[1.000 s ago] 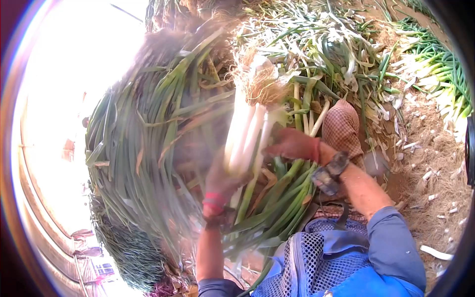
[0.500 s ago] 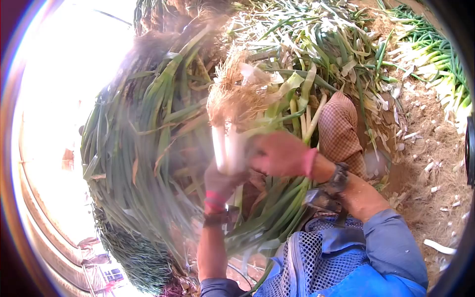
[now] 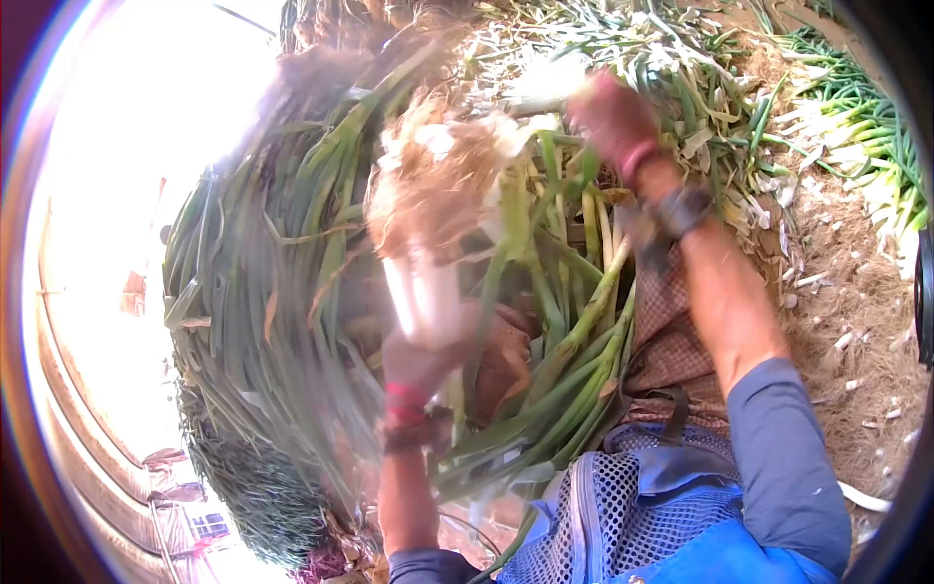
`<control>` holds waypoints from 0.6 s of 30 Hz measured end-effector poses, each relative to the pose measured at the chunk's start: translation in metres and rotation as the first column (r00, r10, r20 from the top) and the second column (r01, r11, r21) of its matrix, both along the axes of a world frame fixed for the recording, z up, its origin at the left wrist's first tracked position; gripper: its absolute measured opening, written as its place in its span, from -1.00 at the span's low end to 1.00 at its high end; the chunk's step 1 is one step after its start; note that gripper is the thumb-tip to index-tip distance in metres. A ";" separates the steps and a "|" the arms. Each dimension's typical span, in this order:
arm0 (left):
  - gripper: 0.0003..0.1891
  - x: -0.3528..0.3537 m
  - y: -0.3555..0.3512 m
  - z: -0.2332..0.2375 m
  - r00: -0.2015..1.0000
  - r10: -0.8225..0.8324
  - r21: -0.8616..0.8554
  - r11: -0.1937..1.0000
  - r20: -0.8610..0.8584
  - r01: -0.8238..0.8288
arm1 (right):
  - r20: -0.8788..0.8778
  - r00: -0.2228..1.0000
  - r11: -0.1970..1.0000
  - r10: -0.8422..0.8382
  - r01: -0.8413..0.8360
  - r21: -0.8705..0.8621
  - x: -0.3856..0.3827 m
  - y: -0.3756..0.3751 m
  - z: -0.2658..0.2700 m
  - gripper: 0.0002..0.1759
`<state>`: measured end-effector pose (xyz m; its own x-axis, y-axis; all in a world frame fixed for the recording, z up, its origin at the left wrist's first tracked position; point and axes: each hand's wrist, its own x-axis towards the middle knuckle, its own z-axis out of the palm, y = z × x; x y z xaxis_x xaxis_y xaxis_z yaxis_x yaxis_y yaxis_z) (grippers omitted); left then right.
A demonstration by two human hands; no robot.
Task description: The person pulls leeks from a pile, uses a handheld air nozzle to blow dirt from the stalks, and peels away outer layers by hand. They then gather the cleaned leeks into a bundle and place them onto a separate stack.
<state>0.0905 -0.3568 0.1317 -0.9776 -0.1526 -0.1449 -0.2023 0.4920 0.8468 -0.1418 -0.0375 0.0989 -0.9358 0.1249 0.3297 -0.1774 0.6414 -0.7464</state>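
My gloved left hand (image 3: 420, 362), with a red cuff, is closed around a few green onions (image 3: 423, 292). Their white stalks point up, topped by a shaggy tan root mass (image 3: 428, 180). Higher and to the right, my gloved right hand (image 3: 615, 119) is blurred by motion but looks curled closed. A pale streak (image 3: 553, 86) shows at its fingers; I cannot tell what it is. Loose green leaves (image 3: 545, 243) lie between the two hands. Below them, long green stalks (image 3: 564, 389) fan toward my lap.
A large heap of green onions (image 3: 253, 253) fills the left side, with a darker bundle (image 3: 253, 496) below it. Peeled leaf scraps (image 3: 632, 49) pile up at the top. Cleaned green onions (image 3: 876, 146) lie in a row at right, beside littered ground (image 3: 846, 311).
My right hand has swung up and right, away from the stalks. My left hand, still holding the green onions, has shifted slightly left, and the roots tilt left.
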 end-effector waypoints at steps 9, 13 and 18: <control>-0.42 0.011 -0.030 0.036 0.994 0.047 0.114 0.992 0.096 -0.058 | -0.025 0.678 0.572 0.734 -0.638 -0.516 0.024 0.037 0.075 -0.28; -0.27 0.017 -0.017 0.052 0.989 -0.018 0.116 0.993 0.146 0.001 | 0.345 0.545 0.608 0.764 -0.788 -0.100 0.060 -0.035 0.106 0.14; -0.18 0.025 -0.017 0.057 0.981 -0.032 0.233 0.972 0.194 -0.015 | -0.050 0.372 0.134 0.927 -0.453 -0.881 0.091 -0.087 0.016 -0.43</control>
<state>0.1152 -0.3733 0.1887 -0.9279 -0.0836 -0.3632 -0.3714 0.2885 0.8825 -0.0509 -0.1249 0.1151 -0.6720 -0.7348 0.0916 0.2480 -0.3399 -0.9072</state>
